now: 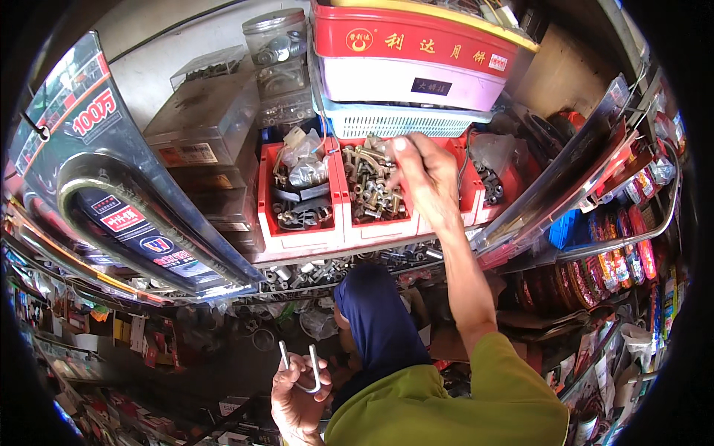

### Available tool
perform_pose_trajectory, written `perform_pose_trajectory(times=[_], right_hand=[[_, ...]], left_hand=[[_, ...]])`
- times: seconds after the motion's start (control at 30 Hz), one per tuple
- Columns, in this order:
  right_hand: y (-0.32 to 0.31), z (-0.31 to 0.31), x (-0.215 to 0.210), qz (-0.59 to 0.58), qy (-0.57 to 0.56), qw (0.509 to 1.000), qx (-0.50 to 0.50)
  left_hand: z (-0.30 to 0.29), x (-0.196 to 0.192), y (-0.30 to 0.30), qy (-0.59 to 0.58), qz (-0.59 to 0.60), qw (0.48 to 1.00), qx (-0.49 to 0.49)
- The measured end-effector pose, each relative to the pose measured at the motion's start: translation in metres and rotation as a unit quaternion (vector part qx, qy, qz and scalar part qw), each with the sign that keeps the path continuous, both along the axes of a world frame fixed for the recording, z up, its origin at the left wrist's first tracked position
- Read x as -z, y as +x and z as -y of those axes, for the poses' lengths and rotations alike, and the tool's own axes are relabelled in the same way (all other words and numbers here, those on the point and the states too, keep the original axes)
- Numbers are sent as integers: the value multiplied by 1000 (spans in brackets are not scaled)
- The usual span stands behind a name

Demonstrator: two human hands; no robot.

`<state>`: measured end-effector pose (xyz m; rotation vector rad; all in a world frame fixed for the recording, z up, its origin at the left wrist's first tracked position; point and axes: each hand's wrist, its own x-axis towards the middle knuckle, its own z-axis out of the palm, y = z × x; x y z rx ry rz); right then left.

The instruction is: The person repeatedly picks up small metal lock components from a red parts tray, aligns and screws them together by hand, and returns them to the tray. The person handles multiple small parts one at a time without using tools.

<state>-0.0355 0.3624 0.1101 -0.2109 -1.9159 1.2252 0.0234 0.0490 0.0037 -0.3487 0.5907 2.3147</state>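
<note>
- Two hands were in view through the single head camera; findings follow for that view.
- Right hand [420,175]: raised high, arm fully extended, fingers curled down into the middle red bin [372,230]. The fingertips were among the bolts [372,189], pinched as if picking; whether one was actually gripped could not be told.
- Left hand [297,390]: held low near the chest, clenched around the bend of a U-bolt [303,366], its two legs pointing up. Judged to be kept there in sight for comparison while the other hand searched.
- U-bolt: white-metal, entirely clear of the shelf, well apart from the bins.
- Bins: three red ones side by side on a shelf edge. The left bin [297,238] held bagged parts and dark brackets; the right bin [494,204] held dark links and a bag. Open fronts faced the person, presumably for reaching in from below.
- Above the bins: a white basket [401,123] carrying a red and white tin [416,59]; clear boxes [279,67] of small hardware stacked at left.
- Left of the shelf: a curved chrome bar in plastic packaging [126,201], leaning.
- Right side: packaged goods on a rack [632,245].
- Lower centre: a dark blue cloth [375,320] lay over the person's green sleeve [476,401].
</note>
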Motion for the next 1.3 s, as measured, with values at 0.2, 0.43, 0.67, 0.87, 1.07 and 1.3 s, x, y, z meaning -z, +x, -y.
perform_pose_trajectory(times=[0.2,0.43,0.67,0.87,1.07,1.3], right_hand=[[56,56,29,-15,-229,959,-168],[95,123,69,134,-132,876,-444],[119,119,40,223,-170,830,-482],[135,116,37,245,-44,865,-436],[138,122,46,265,59,902,-335],[130,144,55,228,112,943,-214]], left_hand=[[-13,-11,18,21,-13,1000,7],[-13,-16,27,-58,-96,994,16],[-16,-17,38,-133,-208,969,1],[-17,-22,42,-161,-245,956,10],[-20,-28,46,-186,-259,948,-6],[-11,-28,40,-199,-271,941,-29]])
